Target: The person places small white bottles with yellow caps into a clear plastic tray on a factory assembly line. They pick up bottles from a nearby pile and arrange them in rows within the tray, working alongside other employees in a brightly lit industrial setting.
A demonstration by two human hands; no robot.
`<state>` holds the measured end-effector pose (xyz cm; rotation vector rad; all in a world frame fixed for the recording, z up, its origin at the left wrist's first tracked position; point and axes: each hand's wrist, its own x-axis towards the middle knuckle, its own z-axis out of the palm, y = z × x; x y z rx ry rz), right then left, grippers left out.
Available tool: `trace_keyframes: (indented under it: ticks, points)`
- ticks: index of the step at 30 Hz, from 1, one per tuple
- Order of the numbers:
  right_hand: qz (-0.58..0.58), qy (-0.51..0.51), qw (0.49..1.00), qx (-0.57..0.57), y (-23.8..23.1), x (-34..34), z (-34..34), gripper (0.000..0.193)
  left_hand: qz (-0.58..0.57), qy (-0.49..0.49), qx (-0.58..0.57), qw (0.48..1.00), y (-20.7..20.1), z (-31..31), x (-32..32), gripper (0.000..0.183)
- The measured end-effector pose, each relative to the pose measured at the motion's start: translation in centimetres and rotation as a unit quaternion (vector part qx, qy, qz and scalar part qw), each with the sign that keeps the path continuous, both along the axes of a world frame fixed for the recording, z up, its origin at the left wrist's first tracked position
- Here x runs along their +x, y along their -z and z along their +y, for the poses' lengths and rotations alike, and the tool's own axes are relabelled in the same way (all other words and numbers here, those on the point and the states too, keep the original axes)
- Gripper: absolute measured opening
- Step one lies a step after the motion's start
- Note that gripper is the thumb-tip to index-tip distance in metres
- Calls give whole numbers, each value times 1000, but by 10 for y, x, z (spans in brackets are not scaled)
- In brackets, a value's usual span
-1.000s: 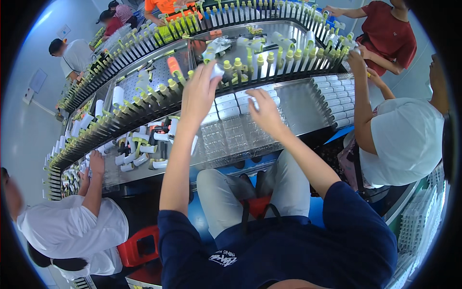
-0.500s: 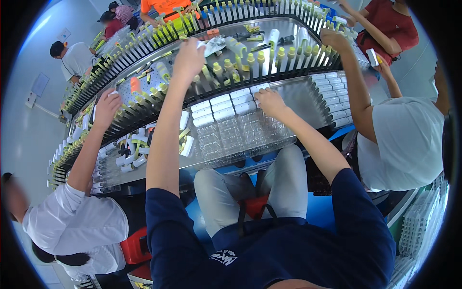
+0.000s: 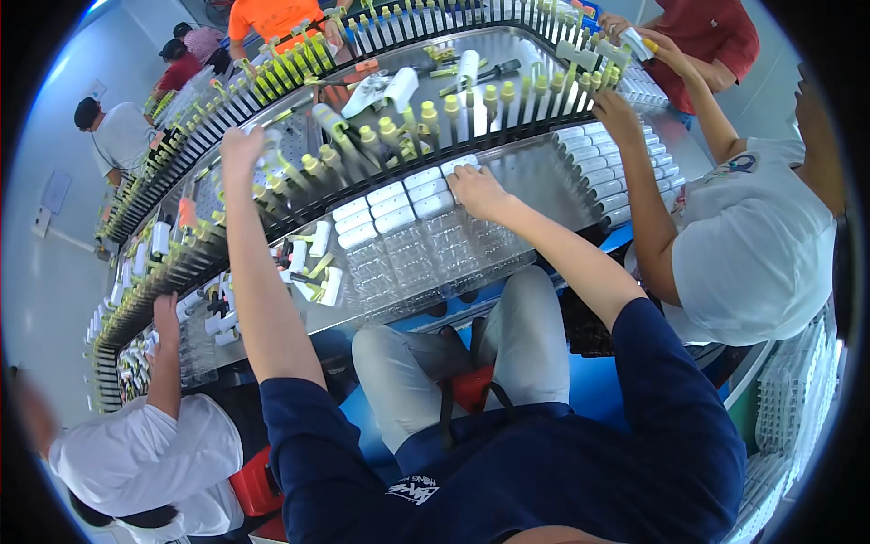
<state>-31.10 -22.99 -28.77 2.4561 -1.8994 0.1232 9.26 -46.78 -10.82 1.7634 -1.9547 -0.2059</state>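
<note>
My left hand [image 3: 243, 152] is stretched out to the far left, over the curved rack of upright posts. Its fingers look closed beside a pale, blurred piece, and what they hold cannot be made out. My right hand [image 3: 482, 193] has its fingers closed on a white rounded casing [image 3: 460, 164] at the far right end of the packed rows. Several similar white casings [image 3: 394, 208] lie side by side in the far part of a clear plastic tray [image 3: 435, 258], whose nearer pockets show bare plastic.
Posts with yellow-green caps [image 3: 388, 127] form a curved fence behind the tray. Loose white and green parts [image 3: 317, 272] lie to its left. More white casings [image 3: 598, 163] stand in rows at right, near a co-worker's hand [image 3: 616, 118]. Another co-worker sits at left.
My left hand has moved left and nearer along the post rack. My right hand stays at the same white casing. The view has shifted, and the left co-worker's hand has lowered.
</note>
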Motion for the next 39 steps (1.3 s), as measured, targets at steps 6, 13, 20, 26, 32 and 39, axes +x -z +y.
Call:
trace_keyframes:
  ticks: [6, 13, 20, 26, 32, 39]
  points:
    - [20, -12, 999, -25, 3, -3, 1, 37, -194, -2, -81, 978, 34, 19, 11, 52]
    - [-264, 45, 962, -59, -48, -6, 16, 28, -183, -130, -127, 966, 21, 94, 28, 39]
    - [-358, 148, 849, -360, -137, -51, -23, 37, -52, -21, -397, 916, 93, 183, -10, 24]
    - [-356, 232, 822, -380, -145, -81, -86, 44, 52, 82, -289, 952, 160, 241, -64, 23]
    - [-246, 163, 920, -260, -163, -63, -141, 44, 51, 140, -200, 968, 172, 262, -67, 21]
    - [17, 103, 984, -146, -188, 76, -138, 30, -57, 188, -109, 974, 188, 239, -63, 22]
